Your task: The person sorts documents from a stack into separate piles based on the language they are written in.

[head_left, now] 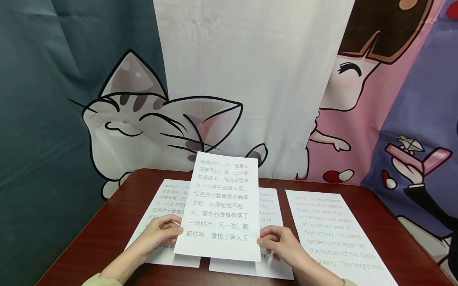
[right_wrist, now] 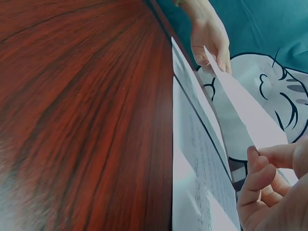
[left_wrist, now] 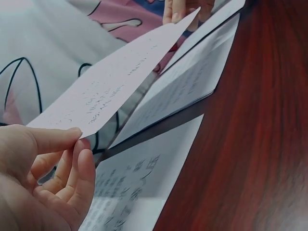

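Note:
Raised over the table, a sheet of paper point(head_left: 222, 206) printed with Chinese text is held between both hands, tilted with its print toward me. My left hand point(head_left: 161, 234) pinches its lower left edge between thumb and fingers; the left wrist view shows that thumb point(left_wrist: 57, 139) on the printed face. At the lower right edge my right hand point(head_left: 282, 244) pinches it the same way, also visible in the right wrist view point(right_wrist: 272, 187). Behind the held sheet lie a Chinese-text sheet point(head_left: 157, 214) on the left and an English-text sheet point(head_left: 275, 230) in the middle, both partly hidden.
Another English-text sheet point(head_left: 332, 234) lies at the right on the dark red wooden table point(head_left: 89, 238), partly behind the right forearm. A cloth backdrop point(head_left: 250, 79) with a cartoon cat and other figures hangs behind the table's far edge.

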Demonstrator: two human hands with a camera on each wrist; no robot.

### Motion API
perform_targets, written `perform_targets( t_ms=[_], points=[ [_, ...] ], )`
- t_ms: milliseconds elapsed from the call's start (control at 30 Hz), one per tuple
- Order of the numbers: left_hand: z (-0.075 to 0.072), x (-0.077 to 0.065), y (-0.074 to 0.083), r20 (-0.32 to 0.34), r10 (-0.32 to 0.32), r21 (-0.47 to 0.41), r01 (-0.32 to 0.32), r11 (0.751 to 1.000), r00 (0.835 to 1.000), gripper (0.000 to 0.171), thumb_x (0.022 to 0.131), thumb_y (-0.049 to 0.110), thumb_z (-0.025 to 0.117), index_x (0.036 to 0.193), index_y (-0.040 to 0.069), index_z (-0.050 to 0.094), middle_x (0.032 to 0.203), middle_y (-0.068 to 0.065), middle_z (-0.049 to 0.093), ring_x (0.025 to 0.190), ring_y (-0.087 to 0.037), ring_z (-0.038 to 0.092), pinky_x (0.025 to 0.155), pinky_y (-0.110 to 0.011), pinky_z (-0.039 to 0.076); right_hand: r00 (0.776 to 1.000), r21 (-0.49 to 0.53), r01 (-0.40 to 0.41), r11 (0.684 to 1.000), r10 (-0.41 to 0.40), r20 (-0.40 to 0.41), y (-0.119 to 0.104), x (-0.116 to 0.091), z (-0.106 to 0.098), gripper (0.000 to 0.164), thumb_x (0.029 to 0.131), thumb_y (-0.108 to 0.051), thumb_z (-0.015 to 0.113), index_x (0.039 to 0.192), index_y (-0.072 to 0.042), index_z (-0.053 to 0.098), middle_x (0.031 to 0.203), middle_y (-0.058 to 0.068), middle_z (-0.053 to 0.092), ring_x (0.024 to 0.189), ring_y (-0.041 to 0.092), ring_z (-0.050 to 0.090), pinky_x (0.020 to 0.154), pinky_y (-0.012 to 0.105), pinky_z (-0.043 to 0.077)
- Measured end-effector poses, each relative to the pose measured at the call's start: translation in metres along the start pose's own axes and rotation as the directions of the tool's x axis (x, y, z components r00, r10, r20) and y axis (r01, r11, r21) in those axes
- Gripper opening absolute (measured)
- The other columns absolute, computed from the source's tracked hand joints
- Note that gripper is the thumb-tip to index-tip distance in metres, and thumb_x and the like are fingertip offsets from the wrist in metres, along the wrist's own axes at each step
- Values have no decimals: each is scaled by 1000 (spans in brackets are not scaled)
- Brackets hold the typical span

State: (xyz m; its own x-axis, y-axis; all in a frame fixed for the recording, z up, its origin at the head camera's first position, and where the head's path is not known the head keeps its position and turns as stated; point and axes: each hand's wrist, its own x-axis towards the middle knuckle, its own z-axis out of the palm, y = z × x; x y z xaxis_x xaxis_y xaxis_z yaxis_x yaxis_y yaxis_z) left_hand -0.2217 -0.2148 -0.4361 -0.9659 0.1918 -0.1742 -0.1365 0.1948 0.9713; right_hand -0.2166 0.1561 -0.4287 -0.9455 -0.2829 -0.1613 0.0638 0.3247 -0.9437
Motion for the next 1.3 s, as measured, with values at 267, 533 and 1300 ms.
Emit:
perform_targets(
  t_ms=[267,533,1300],
  points=[
    [-25,-1,0,-52,7,41,-5,999,999,43,90,19,70,123,-5,56,92,3,68,80,-7,64,73,-23,57,999,7,30,1000,-29,-18,-11,13,19,25,88,-16,68,105,1,64,74,0,64,63,10,51,49,21,38],
    [-47,-6,-4,-94,26,110,-15,994,995,55,91,21,70,136,-4,51,99,-4,68,86,-10,66,77,-25,57,993,15,115,993,-114,-39,-20,26,40,35,86,-13,72,117,0,62,76,8,68,57,9,47,45,17,35],
    [-106,-25,-29,-52,2,192,8,981,999,61,94,25,65,144,-2,41,106,-4,70,93,-14,67,82,-26,56,967,-56,251,966,-253,-33,-22,46,96,42,83,-9,70,123,-1,60,78,8,74,59,4,55,57,18,46]
  ],
)
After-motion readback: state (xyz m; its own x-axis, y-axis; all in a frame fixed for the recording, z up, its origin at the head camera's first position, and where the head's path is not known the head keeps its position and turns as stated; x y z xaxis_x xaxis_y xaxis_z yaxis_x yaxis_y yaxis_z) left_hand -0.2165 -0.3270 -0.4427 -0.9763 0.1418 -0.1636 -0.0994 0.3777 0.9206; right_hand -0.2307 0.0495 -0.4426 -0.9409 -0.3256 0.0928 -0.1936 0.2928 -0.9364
